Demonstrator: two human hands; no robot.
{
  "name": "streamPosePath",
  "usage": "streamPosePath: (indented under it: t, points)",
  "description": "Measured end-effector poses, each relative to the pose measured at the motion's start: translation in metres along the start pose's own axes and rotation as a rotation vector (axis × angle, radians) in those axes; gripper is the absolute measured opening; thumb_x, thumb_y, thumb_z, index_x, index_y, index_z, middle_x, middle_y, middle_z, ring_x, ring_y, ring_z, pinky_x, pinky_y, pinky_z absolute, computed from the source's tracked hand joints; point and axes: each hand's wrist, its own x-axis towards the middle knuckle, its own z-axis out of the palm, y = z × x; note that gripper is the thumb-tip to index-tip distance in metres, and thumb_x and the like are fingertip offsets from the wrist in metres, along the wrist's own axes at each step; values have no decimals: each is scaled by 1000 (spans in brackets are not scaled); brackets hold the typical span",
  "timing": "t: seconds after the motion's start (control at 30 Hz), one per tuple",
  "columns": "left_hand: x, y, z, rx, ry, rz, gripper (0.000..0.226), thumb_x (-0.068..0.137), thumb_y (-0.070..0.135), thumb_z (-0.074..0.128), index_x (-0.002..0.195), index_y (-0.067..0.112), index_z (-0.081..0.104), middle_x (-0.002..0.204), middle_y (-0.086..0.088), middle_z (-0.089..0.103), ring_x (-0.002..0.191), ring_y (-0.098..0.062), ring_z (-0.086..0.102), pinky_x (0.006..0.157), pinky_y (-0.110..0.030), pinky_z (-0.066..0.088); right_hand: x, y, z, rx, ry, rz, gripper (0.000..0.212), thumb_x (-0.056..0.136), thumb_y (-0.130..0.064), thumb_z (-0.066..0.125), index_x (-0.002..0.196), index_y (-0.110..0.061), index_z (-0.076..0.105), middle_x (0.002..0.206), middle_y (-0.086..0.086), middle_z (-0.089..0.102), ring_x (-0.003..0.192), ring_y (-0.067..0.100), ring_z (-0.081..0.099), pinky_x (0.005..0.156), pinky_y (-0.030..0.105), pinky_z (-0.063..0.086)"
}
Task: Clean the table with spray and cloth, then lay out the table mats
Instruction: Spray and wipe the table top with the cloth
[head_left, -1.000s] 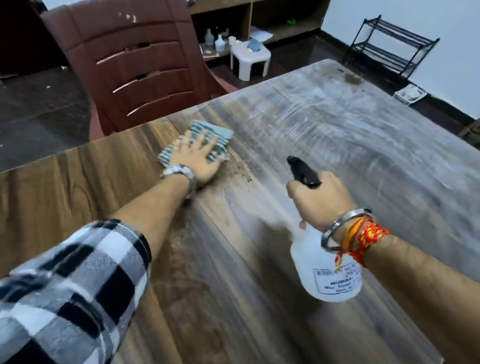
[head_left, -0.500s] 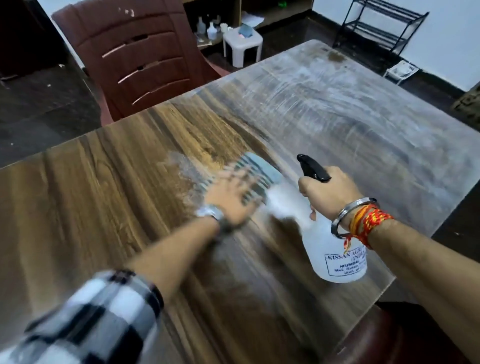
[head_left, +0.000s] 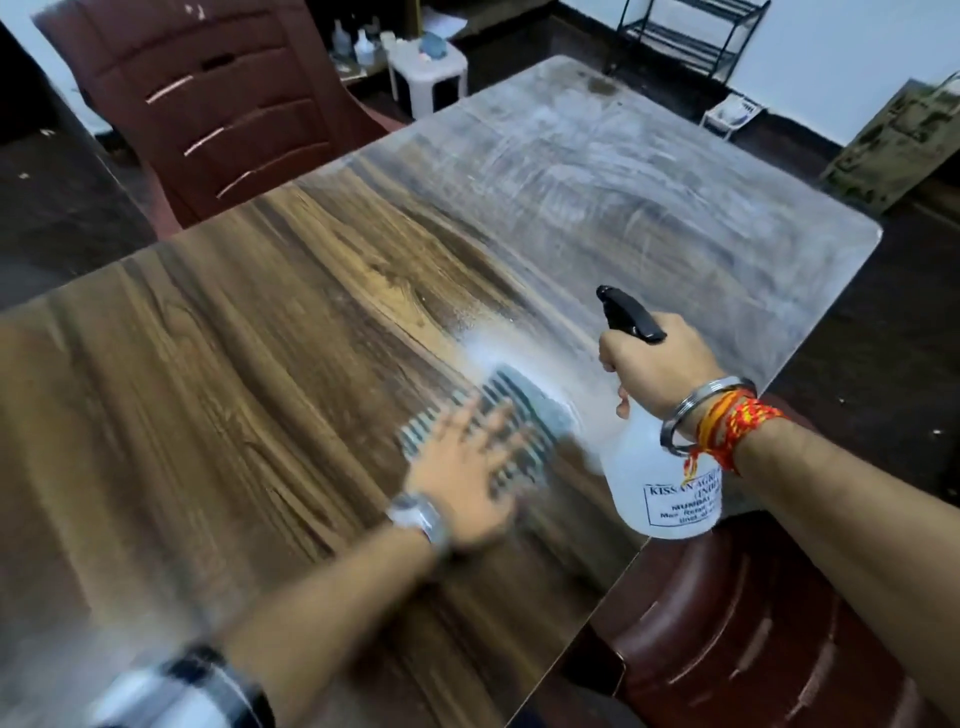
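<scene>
My left hand (head_left: 467, 467) lies flat and spread on the striped cloth (head_left: 511, 415), centre frame on the table (head_left: 234, 364); it has swept down-right from the upper-left edge beside the chair (head_left: 208, 104) a second ago. A fresh white mist patch (head_left: 498, 348) now sits just above the cloth, so wiping goes on; far right half looks hazy. Right hand (head_left: 660, 364), grip clamped on the spray bottle (head_left: 660, 483): clear, liquid level unreadable. No mats visible yet.
</scene>
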Motion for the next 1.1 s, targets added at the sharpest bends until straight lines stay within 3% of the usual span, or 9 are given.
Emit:
streamPosePath:
  t: [0.13,0.27,0.33,0.47,0.67,0.73,0.83,0.97,1.1]
  points:
    - [-58,87,26,-85,-55,272,57,91,62,34,145,47,31,159,10,22,148,-27,8,117,-47,2,-21,1,-11,-38,38,-11,30,81,-23,54,82,6,57,56,11,59,31,9,57,49,28,37]
    - [-64,85,32,-103,-11,300,50,93,61,35,141,48,39,154,15,33,146,-23,23,114,-43,12,-39,5,-13,-37,48,1,27,82,-22,55,79,5,56,58,12,61,35,13,61,50,29,38]
    - [-54,79,25,-120,3,192,52,94,62,24,143,48,34,157,13,27,147,-24,17,115,-43,6,-43,9,-18,-20,47,13,26,82,-21,55,76,4,55,58,13,61,37,18,63,50,30,38]
    - [-21,47,11,-162,27,-135,59,94,63,14,149,50,-2,160,12,-11,146,-21,-19,117,-42,-13,-53,21,-28,-20,38,33,28,83,-20,56,82,8,55,59,13,61,37,17,63,51,28,41]
    - [24,25,1,-204,95,-525,63,93,64,18,152,44,6,162,6,-7,148,-27,-12,119,-45,-5,-71,44,-59,3,57,-17,26,83,-19,57,83,7,55,61,11,58,37,17,61,48,29,48]
    - [38,30,0,-207,116,-622,64,93,64,19,152,41,9,163,4,-5,148,-29,-10,118,-47,-5,-77,61,-78,51,81,-45,28,81,-20,57,83,8,53,59,12,56,44,29,62,55,38,55]
    - [56,69,3,-192,129,-602,64,94,63,20,153,40,10,163,4,-3,148,-29,-10,118,-47,-7,-86,91,-110,140,83,-54,28,80,-19,57,82,8,52,56,14,54,41,28,61,57,53,55]
    - [79,172,8,-186,90,-495,63,94,64,17,152,42,4,162,6,-7,148,-27,-12,118,-45,-9,-86,135,-151,96,95,-133,24,78,-23,56,70,-1,53,64,20,62,62,39,67,62,51,58]
    - [88,219,13,-199,82,-638,62,95,63,17,152,43,4,162,8,-8,148,-26,-12,118,-46,-7,-84,176,-178,142,29,-218,25,78,-24,55,59,-15,41,60,7,53,67,42,68,61,51,57]
